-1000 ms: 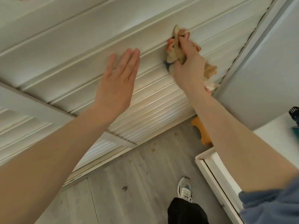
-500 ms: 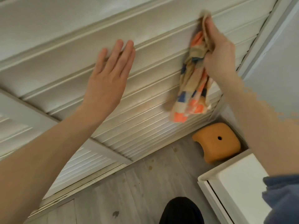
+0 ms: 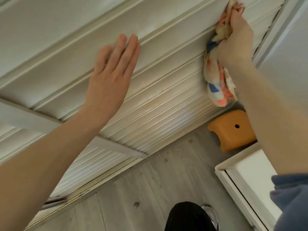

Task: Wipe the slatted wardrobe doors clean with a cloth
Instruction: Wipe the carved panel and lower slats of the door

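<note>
**First onlooker:** What fills most of the view?

**Second onlooker:** A white slatted wardrobe door (image 3: pixel 158 104), running down to a grey plank floor (image 3: pixel 158 189). The top of a white cabinet (image 3: pixel 246 174) shows at the lower right.

**First onlooker:** Where are the hands?

**Second onlooker:** The left hand (image 3: pixel 110 77) lies flat on a wide slat near the middle of the door. Its fingers are straight and close together, and it holds nothing. The right hand (image 3: pixel 235 40) is high up by the door's right edge. Its fingers are curled tight around a bunched cloth (image 3: pixel 215 84), pressing it against a slat.

**First onlooker:** And the cloth itself?

**Second onlooker:** It is cream with orange and blue patches. Its loose end hangs below the fist, against the slats. Beneath it, a small orange stool (image 3: pixel 231 130) stands on the floor.
</note>
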